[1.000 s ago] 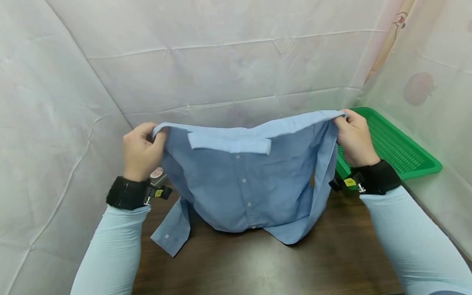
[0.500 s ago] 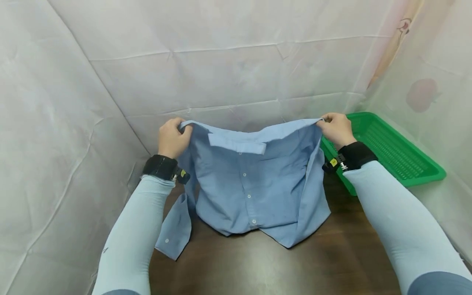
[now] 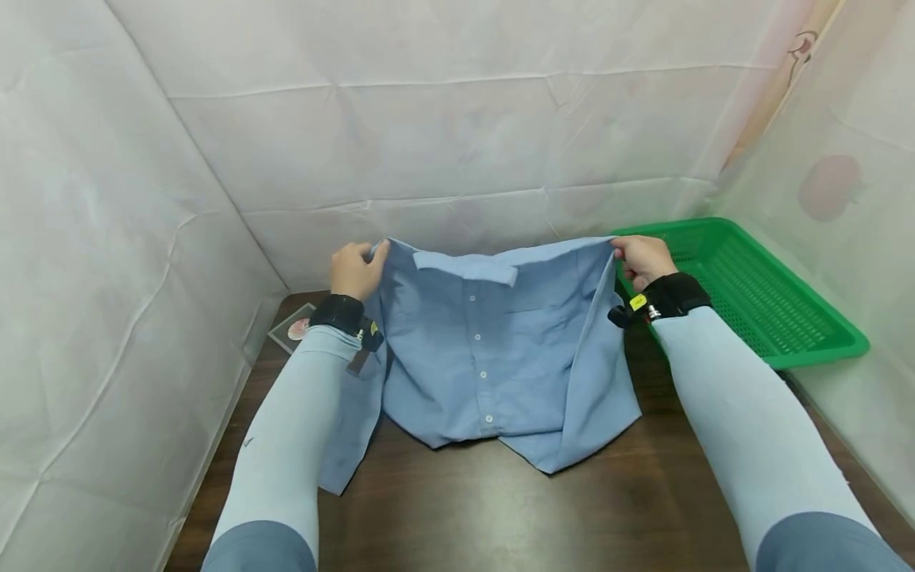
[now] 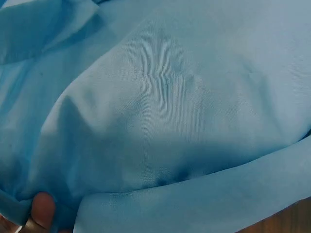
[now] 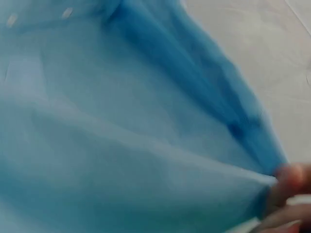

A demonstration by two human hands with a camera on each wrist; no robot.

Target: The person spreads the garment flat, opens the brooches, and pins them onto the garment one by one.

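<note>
A light blue button-up shirt (image 3: pixel 457 357) is stretched between both hands, its collar at the top middle and its buttoned front facing me. At the shoulder on the left, my left hand (image 3: pixel 357 270) pinches the cloth between thumb and fingers. The opposite shoulder is pinched by my right hand (image 3: pixel 645 258). The shirt's lower part lies on the dark table, folded up at the hem. One sleeve hangs beside my left forearm, partly hidden by it. In the left wrist view, a thumb (image 4: pixel 43 209) presses on the fabric; in the right wrist view, fingertips (image 5: pixel 290 180) grip the shoulder corner.
A green plastic basket (image 3: pixel 822 349) stands at the back right, partly behind my right hand. A small clear flat case with a pink round label (image 3: pixel 299 329) lies at the left behind my forearm. White sheeting (image 3: pixel 443 143) walls the brown table (image 3: pixel 457 516) at the back and sides.
Both hands have moved inward and slightly down, keeping hold of the shirt's shoulders. The shirt has come lower, with more of it on the table. The small case at the left has come into view.
</note>
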